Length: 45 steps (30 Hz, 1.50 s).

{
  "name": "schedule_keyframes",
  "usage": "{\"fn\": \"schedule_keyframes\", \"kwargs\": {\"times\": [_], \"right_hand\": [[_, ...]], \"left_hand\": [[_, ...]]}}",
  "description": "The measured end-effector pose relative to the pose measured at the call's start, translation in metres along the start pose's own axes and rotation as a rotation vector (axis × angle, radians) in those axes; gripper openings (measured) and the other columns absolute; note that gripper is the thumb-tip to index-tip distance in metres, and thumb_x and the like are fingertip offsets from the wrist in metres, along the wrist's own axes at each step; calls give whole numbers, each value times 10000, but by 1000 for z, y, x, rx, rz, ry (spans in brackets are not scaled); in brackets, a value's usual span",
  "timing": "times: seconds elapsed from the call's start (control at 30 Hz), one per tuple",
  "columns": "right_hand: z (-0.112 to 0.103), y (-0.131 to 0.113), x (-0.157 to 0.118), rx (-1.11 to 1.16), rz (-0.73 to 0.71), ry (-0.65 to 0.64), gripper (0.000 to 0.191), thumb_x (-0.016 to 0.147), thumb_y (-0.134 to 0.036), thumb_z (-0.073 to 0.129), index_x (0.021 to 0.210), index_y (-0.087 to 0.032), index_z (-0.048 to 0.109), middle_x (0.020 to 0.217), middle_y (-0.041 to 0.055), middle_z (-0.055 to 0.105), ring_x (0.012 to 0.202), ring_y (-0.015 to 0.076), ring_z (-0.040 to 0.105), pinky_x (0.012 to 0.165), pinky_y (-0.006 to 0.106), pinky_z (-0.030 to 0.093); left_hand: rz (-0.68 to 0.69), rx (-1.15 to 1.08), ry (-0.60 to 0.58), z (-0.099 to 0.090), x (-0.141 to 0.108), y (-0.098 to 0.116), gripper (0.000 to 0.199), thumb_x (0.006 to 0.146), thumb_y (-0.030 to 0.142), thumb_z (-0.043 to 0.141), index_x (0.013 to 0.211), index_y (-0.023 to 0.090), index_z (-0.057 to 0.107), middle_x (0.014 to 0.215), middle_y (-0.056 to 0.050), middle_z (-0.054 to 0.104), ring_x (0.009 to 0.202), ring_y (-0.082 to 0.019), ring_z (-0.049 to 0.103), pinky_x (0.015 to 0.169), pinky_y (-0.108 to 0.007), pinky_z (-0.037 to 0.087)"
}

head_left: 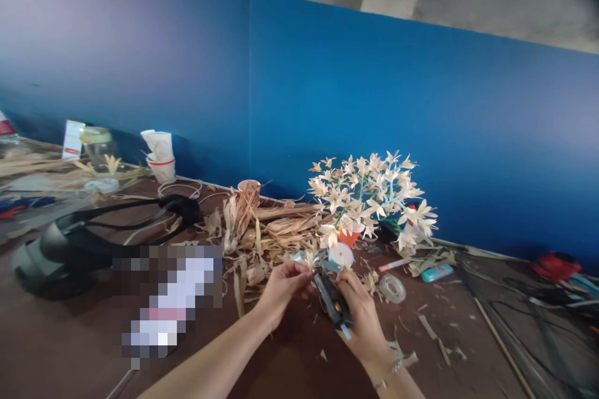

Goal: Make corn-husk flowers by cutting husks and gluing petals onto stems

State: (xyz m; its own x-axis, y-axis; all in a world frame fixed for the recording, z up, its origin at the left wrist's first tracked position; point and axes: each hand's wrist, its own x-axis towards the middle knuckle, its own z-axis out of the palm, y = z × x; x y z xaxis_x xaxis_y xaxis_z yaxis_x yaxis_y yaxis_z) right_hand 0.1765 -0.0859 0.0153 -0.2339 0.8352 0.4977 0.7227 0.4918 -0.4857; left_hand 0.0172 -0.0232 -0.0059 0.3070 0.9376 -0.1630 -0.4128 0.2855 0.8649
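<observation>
My left hand (286, 290) is closed in a pinch on a small pale husk flower (309, 259), whose petals rise above my fingertips. Its stem is hidden by the fingers. My right hand (358, 305) wraps round a black hot glue gun (331, 299), with a glue stick (345, 331) poking out of its back end toward me. The gun's nose points away, close beside the left fingertips; whether it touches the flower I cannot tell. Just beyond both hands stands a roll of pale blue tape (340, 255). Behind it a bunch of husk flowers (372, 190) rises from an orange cup (349, 235).
Dried corn husks (285, 224) are heaped behind my left hand. A clear tape roll (392, 287), a marker (394, 265) and a turquoise packet (437, 272) lie right. A black headset-like object (60, 255) and a blurred-out phone-like shape (171, 305) lie left. Cables (538, 318) run far right.
</observation>
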Motion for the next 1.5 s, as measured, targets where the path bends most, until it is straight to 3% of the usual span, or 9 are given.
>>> {"fn": "schedule_keyframes", "kwargs": {"times": [0.4,0.57,0.67,0.8,1.0,1.13,1.3,1.4,1.5], "right_hand": [[-5,-10,2,50,-49,3,222,643,-96,450,844,-188,479,844,53,488,758,191,499,646,280,404],[-21,0,-2,-128,157,166,92,715,-171,494,804,-194,492,765,39,539,674,177,525,602,261,399],[-31,-4,-9,-301,268,25,49,718,-156,488,744,-197,493,688,28,556,630,181,538,576,261,389],[-38,-16,-21,-233,185,-194,292,653,-94,506,932,-179,503,908,75,608,849,205,574,730,273,425],[-62,31,-32,-585,781,-94,289,696,-182,517,977,-121,491,897,132,604,892,273,582,726,326,425],[-74,54,-37,-669,988,-229,365,731,-237,505,1067,-92,487,1043,184,573,1018,320,540,755,369,413],[-71,23,-24,-925,840,-166,264,729,-184,488,968,-125,584,1002,169,579,988,328,523,779,438,370],[-53,3,-2,-714,538,-130,216,767,-167,475,902,-240,628,979,65,618,965,241,530,798,374,346],[-23,-2,19,-547,238,-202,176,788,-164,503,737,-238,654,828,33,635,881,209,538,791,348,325]], "left_hand": [[65,83,-14,1,4,-5,291,519,323,753,586,138,538,434,43,551,353,-77,480,381,-190,386],[98,167,-9,5,-2,1,263,550,317,735,600,143,544,426,26,574,378,-90,498,397,-187,385],[131,130,34,4,-4,6,244,586,320,716,634,148,550,459,34,580,414,-87,508,416,-180,391],[119,154,112,0,-3,8,240,598,314,723,677,133,587,493,26,593,438,-77,517,441,-169,395],[178,18,192,-3,-1,10,296,533,323,767,689,125,611,618,-8,639,612,-138,617,576,-223,481],[191,-27,204,-3,0,11,303,536,335,768,684,121,614,627,-26,657,634,-153,633,637,-261,495],[223,-66,236,-2,1,15,312,525,343,770,683,125,613,592,-15,650,591,-138,619,606,-251,491],[228,-59,272,-4,1,15,319,518,352,768,684,135,603,589,0,641,575,-128,613,554,-218,475],[253,45,294,-8,3,14,303,576,383,732,706,140,604,536,16,613,481,-97,562,436,-170,397]]}}
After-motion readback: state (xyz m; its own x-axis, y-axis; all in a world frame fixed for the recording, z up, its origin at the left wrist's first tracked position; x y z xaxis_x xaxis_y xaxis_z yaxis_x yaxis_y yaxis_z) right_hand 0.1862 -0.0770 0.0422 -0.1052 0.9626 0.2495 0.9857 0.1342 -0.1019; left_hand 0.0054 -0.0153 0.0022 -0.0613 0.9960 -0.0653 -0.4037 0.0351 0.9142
